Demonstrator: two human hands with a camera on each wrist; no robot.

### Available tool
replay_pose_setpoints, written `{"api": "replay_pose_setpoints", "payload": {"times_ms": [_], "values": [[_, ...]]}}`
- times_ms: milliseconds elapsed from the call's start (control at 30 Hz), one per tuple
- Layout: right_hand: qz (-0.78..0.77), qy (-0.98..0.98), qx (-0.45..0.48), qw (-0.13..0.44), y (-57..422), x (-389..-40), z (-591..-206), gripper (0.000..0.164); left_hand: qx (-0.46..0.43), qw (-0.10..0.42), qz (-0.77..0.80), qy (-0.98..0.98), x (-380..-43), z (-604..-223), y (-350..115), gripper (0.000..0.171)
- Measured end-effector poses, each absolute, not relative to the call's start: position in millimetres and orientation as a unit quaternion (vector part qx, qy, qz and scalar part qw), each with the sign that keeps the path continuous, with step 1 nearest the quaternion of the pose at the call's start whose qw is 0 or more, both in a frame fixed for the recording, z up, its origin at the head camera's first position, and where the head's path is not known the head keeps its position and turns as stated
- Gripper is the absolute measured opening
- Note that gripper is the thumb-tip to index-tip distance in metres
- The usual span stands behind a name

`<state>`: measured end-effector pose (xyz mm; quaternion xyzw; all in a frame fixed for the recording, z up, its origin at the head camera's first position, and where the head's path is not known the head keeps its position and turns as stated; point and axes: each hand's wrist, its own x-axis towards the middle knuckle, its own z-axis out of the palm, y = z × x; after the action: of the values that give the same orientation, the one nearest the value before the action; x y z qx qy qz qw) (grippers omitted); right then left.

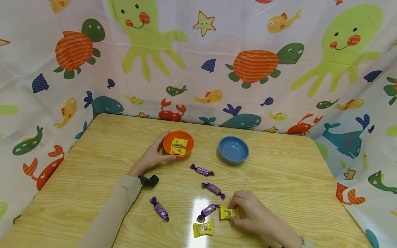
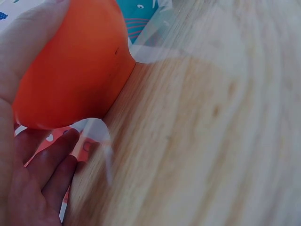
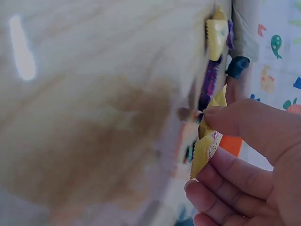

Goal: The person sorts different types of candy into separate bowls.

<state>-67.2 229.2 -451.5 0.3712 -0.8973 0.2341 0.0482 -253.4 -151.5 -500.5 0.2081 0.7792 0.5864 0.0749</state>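
Observation:
My left hand (image 1: 154, 151) holds the orange bowl (image 1: 165, 148) at its left side, thumb at the near rim and index finger toward the far rim. Yellow wrapped candies (image 1: 179, 146) lie inside the bowl. In the left wrist view the orange bowl (image 2: 80, 66) sits between thumb and fingers. At the front right, my right hand (image 1: 252, 212) pinches a yellow wrapped candy (image 1: 227, 213) between thumb and fingers. The right wrist view shows this yellow candy (image 3: 207, 146) tilted in the fingertips. Another yellow candy (image 1: 203, 229) lies just left of it on the table.
Several purple twist-wrapped candies lie spread over the middle, among them one (image 1: 202, 170) near the bowls and one (image 1: 159, 209) at the left. A blue bowl (image 1: 233, 149) stands right of the orange one. A sea-animal curtain (image 1: 192, 44) borders the wooden table (image 1: 279, 165).

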Motion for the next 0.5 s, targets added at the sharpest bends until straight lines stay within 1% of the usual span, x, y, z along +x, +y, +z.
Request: {"api": "replay_pose_setpoints", "payload": {"times_ms": [300,500], "values": [[0.238,-0.885,0.394,0.069,230.0,-79.6,-427.8,0.029,0.206,0.082,0.586,0.779,-253.6,-499.5,-152.9,0.102],[0.247,-0.881,0.399,0.066,221.9,-95.0,-410.0,0.029,0.204,0.079,0.583,0.783,-254.4,-500.3,-152.9,0.102]]}}
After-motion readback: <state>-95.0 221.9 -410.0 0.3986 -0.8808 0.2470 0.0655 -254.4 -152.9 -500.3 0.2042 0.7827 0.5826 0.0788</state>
